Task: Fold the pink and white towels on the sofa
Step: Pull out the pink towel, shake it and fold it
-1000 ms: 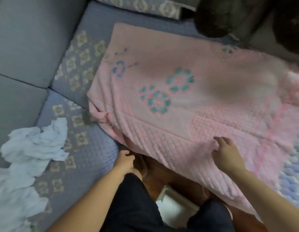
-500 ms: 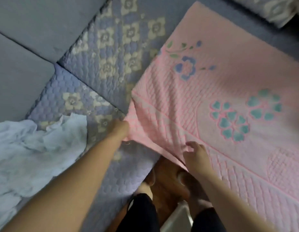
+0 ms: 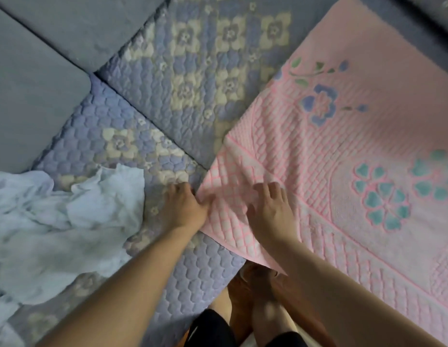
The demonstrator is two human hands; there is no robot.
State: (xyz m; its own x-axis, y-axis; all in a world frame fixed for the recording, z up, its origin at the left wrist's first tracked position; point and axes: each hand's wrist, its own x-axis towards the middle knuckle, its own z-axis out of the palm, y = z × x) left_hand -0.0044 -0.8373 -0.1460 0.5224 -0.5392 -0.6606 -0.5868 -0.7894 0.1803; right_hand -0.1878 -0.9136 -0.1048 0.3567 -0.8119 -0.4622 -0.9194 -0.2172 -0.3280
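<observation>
The pink towel [image 3: 343,151], woven with blue and teal flowers, lies spread flat over the right half of the sofa seat. My left hand [image 3: 184,209] pinches its near left corner at the edge. Just to the right, my right hand [image 3: 271,214] rests flat on the towel with its fingers spread. The white towel [image 3: 55,229] lies crumpled in a heap on the seat at the left, apart from both hands.
The sofa seat [image 3: 168,101] carries a quilted lilac cover with cream flowers. Plain grey back cushions [image 3: 35,78] rise at the upper left. My knees and the brown floor [image 3: 245,291] show below the seat's front edge.
The view has swung left and closer. My left hand has come up from the seat edge to the towel's left corner, and my right hand has slid left along the towel to join it.
</observation>
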